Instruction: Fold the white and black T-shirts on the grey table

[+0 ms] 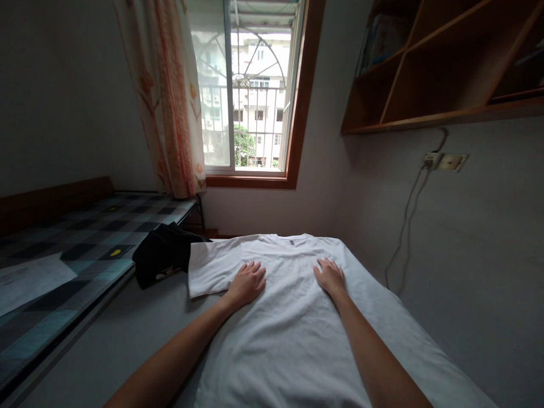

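Observation:
A white T-shirt (pixel 289 317) lies spread out on a pale surface, its neckline at the far end and one sleeve stretched to the left. Light wrinkles run across its body. My left hand (pixel 249 281) rests flat on the shirt near the base of that sleeve, fingers extended. On the right side of the chest, my right hand (pixel 330 275) lies palm down with its fingers stretched out. Neither hand grips the cloth. Black folded cloth (pixel 164 252) sits just left of the sleeve.
To the left is a bed with a checked mattress (pixel 97 218) and a sheet of paper (pixel 36 279) on it. A curtain (pixel 165 102) hangs beside the window (pixel 255 102). Wooden shelves (pixel 442 73) overhang the right, above a wall socket (pixel 450 162) with a dangling cable (pixel 406 221).

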Action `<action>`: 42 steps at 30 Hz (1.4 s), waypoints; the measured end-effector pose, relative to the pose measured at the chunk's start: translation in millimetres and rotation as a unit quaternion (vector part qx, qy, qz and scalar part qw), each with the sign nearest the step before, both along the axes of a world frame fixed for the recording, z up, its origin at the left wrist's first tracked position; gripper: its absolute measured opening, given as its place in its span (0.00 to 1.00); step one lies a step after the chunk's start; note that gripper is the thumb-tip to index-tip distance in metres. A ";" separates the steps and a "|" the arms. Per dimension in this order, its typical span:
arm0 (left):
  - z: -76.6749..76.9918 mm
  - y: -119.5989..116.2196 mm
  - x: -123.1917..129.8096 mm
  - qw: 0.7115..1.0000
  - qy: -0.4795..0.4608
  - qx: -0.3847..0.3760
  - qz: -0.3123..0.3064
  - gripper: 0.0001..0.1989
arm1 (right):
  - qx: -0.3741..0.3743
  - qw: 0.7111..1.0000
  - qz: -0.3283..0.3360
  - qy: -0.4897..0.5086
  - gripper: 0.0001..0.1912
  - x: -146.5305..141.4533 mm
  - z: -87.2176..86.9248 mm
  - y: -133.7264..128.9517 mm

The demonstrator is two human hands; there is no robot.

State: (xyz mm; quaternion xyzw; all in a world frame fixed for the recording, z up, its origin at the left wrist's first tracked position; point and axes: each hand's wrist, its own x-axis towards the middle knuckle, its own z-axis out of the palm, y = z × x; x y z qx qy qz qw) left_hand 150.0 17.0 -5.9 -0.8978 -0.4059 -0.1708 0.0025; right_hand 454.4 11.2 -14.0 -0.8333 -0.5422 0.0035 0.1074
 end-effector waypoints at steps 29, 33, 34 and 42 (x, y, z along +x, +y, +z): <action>12.7 -26.5 -4.8 0.998 0.003 0.010 0.064 0.13 | -0.070 0.993 0.093 0.001 0.31 -7.3 8.9 -77.9; 7.5 -39.0 -15.9 0.999 -0.003 -0.007 0.048 0.13 | -0.069 0.994 0.090 -0.009 0.32 -4.1 7.4 -96.7; 5.5 -40.6 -19.6 0.999 -0.005 -0.011 0.048 0.15 | -0.070 0.994 0.088 -0.012 0.32 -3.3 7.0 -100.3; 14.5 -40.7 -63.6 0.998 0.025 0.026 0.046 0.19 | -0.054 0.996 0.071 -0.020 0.30 -5.9 8.0 -114.5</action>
